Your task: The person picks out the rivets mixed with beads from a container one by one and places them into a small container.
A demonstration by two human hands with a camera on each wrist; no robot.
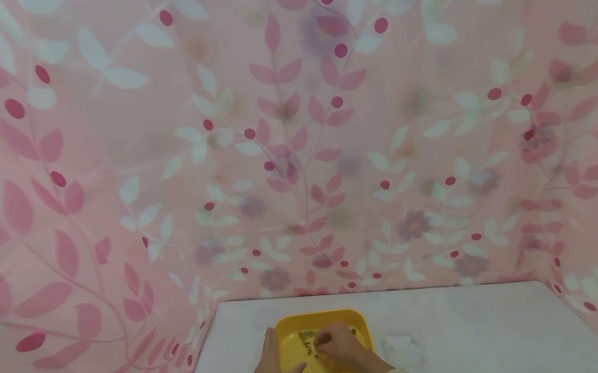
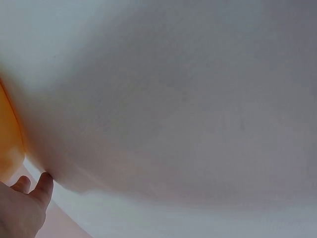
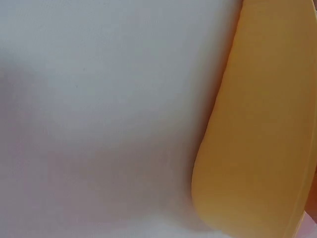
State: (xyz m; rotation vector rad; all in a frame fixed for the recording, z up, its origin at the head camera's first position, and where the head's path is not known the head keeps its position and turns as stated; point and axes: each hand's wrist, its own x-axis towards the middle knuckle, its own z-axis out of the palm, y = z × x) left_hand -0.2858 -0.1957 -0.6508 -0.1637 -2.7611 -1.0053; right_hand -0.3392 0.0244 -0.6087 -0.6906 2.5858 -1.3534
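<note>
Hands work at a shallow yellow plastic tray with rounded corners (image 1: 318, 323), set near the far left of a smooth white tabletop (image 1: 479, 327). The left hand (image 1: 270, 369) lies flat, fingers straight, against the tray's left rim. The right hand (image 1: 339, 341) curls over small dark pieces (image 1: 305, 336) inside; whether it holds one cannot be told.

Pink leaf-patterned curtain (image 1: 289, 118) encloses white table (image 1: 487, 338)

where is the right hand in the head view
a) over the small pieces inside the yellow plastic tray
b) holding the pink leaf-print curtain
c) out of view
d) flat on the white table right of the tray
a: the right hand sits inside the yellow plastic tray, fingers curled at the small dark pieces, while the left hand rests on the tray's left edge.
</note>
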